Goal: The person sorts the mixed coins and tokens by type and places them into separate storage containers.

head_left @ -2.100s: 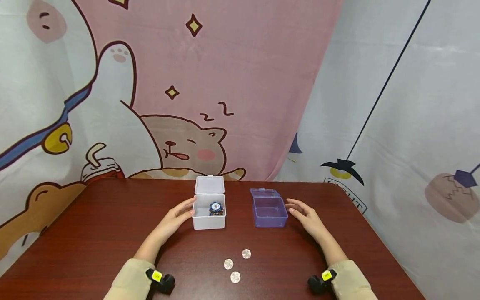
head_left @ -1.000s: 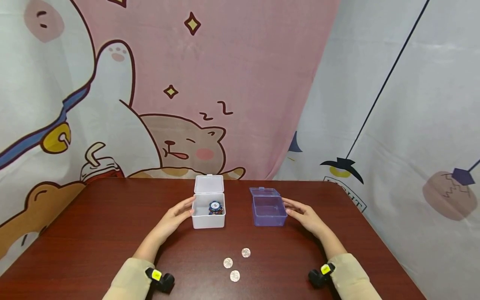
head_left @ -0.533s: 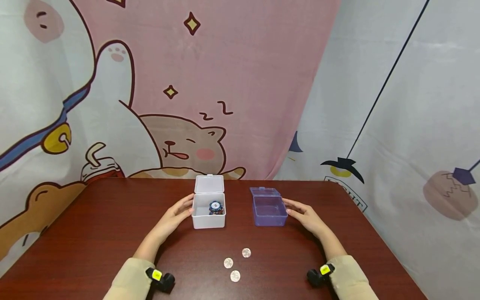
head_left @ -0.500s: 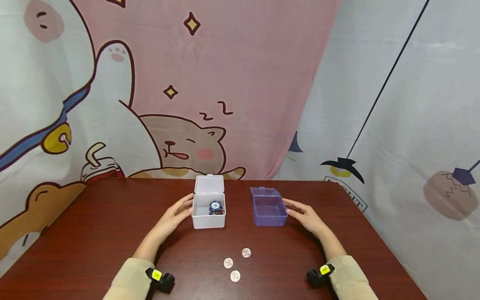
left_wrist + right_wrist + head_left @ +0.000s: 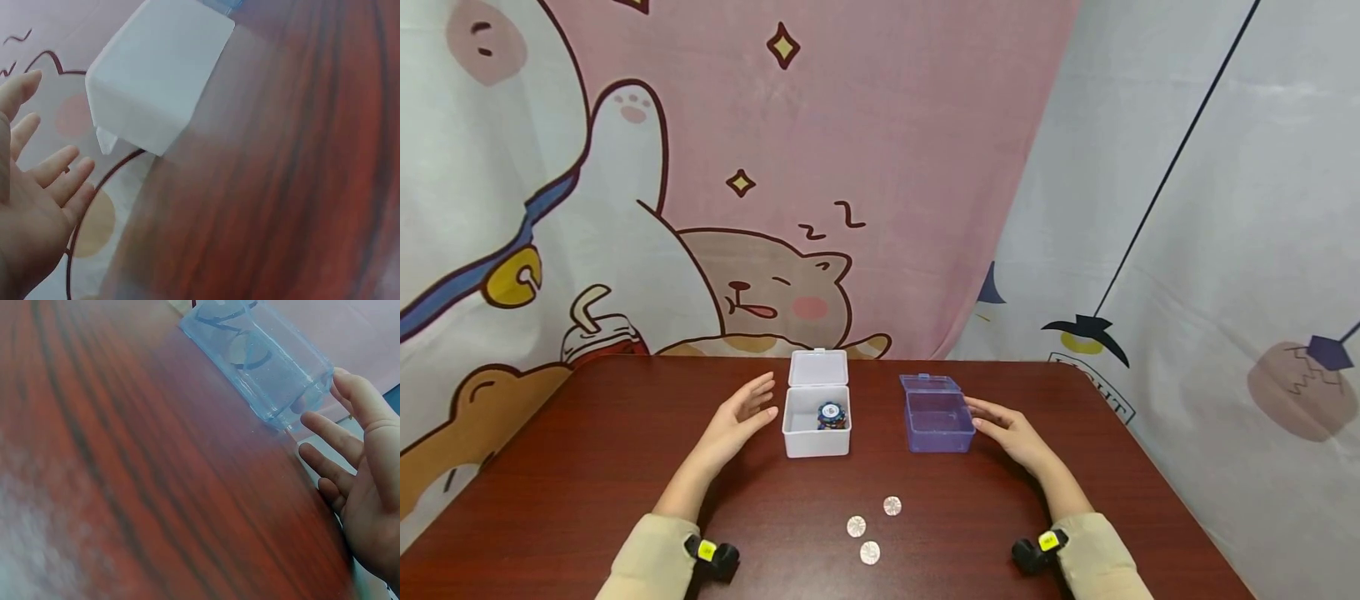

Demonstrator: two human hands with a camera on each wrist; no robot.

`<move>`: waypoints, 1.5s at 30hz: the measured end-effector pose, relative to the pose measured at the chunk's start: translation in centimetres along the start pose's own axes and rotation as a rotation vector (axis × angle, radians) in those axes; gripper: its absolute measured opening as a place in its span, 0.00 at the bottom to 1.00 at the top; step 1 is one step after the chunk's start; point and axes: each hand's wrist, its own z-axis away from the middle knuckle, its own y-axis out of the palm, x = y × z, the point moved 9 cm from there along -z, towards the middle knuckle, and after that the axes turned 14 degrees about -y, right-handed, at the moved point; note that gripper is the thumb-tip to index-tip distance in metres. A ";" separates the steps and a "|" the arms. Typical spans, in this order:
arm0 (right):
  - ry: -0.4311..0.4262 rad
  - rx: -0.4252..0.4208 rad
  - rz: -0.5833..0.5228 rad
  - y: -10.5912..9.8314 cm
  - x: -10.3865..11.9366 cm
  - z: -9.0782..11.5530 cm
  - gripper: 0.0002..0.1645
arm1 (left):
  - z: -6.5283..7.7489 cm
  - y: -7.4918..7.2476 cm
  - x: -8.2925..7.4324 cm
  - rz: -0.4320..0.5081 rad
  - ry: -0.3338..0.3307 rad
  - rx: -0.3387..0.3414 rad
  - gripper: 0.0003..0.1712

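Observation:
A white lidded box (image 5: pixel 817 444) stands with its lid up, and blue-and-white poker chips (image 5: pixel 831 414) lie inside at its right. My left hand (image 5: pixel 730 425) is to the left of this box, apart from it, with spread, relaxed fingers and nothing held; the left wrist view shows the gap to the white box (image 5: pixel 162 69). Right of it stands a see-through purple box (image 5: pixel 940 442), lid raised. My right hand (image 5: pixel 1015 435) is at its right side, loosely extended. In the right wrist view the thumb tip touches the corner of the clear box (image 5: pixel 262 362).
Three small pale round discs (image 5: pixel 870 552) lie on the dark red wooden table (image 5: pixel 955 533) in front of the boxes. Behind the table hangs a cartoon-printed cloth (image 5: pixel 895 208). A small black camera is strapped to each wrist.
My left hand has let go of the white box and drawn away to the left. My right hand came in to the purple box earlier and has since stayed there.

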 end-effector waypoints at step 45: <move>0.006 -0.016 -0.034 0.1 -0.5 0.1 0.25 | 5.2 15.2 -3.9 -0.240 0.067 0.663 0.18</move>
